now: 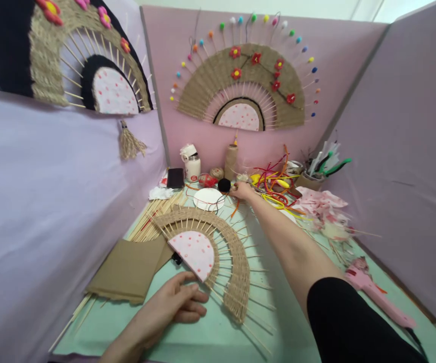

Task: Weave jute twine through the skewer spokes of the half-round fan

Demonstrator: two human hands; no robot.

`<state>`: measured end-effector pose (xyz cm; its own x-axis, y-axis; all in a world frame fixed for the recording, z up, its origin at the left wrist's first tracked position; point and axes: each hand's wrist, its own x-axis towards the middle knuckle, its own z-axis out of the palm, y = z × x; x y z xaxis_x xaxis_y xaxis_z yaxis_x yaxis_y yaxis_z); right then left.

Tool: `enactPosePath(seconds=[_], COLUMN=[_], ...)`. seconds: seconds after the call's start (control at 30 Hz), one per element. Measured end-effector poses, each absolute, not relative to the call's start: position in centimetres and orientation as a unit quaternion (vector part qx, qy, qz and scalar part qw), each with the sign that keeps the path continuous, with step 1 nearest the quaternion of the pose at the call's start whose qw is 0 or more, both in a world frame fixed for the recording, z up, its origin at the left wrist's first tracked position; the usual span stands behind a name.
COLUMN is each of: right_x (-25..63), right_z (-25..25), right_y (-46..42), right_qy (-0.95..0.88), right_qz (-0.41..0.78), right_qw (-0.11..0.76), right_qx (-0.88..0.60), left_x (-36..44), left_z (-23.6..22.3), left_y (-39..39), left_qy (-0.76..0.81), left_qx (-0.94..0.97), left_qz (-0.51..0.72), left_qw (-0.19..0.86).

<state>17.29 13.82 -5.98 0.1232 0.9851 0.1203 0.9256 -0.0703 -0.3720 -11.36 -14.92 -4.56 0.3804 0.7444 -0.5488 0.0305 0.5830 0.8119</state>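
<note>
A woven fan-shaped piece [236, 252] with thin sticks fanning out lies on the table, its half-round centre [194, 250] covered in white cloth with pink dots. My left hand [180, 301] rests just below that centre, fingers loosely apart and holding nothing. Stretched to the back of the table, my right hand [242, 191] has its fingers drawn together beside a black yarn ball [224, 185]. What those fingers hold, if anything, is too small to make out. A white disc [208, 199] with dark thread across it lies left of this hand.
Brown cardboard [125, 269] and a bundle of sticks [148, 222] lie left. Coloured pipe cleaners [274, 176], a cup of tools [311, 180] and dotted cloth [320, 201] crowd the back right. A pink glue gun [380, 297] lies right. A bottle [193, 169] stands behind.
</note>
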Motion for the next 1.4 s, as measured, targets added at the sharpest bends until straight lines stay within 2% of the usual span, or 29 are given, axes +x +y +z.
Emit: enactPosePath(seconds=[0.13, 0.23, 0.3, 0.37, 0.5, 0.63, 0.7, 0.87, 1.17, 1.4], right_x=[17.9, 18.9, 19.1, 18.8, 17.1, 16.1, 16.1, 17.0, 16.9, 21.4], right_z=[-5.6, -4.4, -3.2, -1.8, 0.7, 0.7, -0.2, -2.9, -3.9, -0.3], right_y=[12.6, 9.8, 6.6, 2.5, -6.6, -12.1, -12.7, -11.7, -11.5, -15.0], right_qy=[-0.646, -0.653, -0.656, -0.662, -0.690, -0.701, -0.706, -0.619, -0.568, -0.503], right_qz=[0.064, 0.047, 0.049, 0.057, 0.073, 0.056, 0.063, 0.180, 0.280, 0.238], right_qw=[0.221, 0.377, 0.459, 0.501, 0.513, 0.527, 0.530, 0.607, 0.601, 0.684], right_qx=[-0.728, -0.656, -0.597, -0.555, -0.505, -0.476, -0.466, -0.465, -0.488, -0.471], left_x=[-11.7, -10.3, -8.7, -6.7, -2.4, 1.0, 1.9, 2.1, 2.2, 1.7], left_z=[-4.0, -3.0, -2.1, -1.1, 0.2, 0.1, -0.5, -2.5, -3.4, -3.8], left_y=[-15.9, -16.6, -16.6, -15.9, -13.4, -11.1, -10.4, -9.2, -9.4, -8.7], left_qy=[0.504, 0.482, 0.449, 0.404, 0.357, 0.233, 0.203, 0.209, 0.219, 0.226], left_qx=[0.532, 0.622, 0.624, 0.599, 0.491, 0.387, 0.386, 0.339, 0.348, 0.261], left_qz=[0.208, 0.257, 0.300, 0.360, 0.497, 0.493, 0.463, 0.512, 0.493, 0.493], left_qw=[0.648, 0.561, 0.565, 0.591, 0.620, 0.744, 0.772, 0.761, 0.767, 0.799])
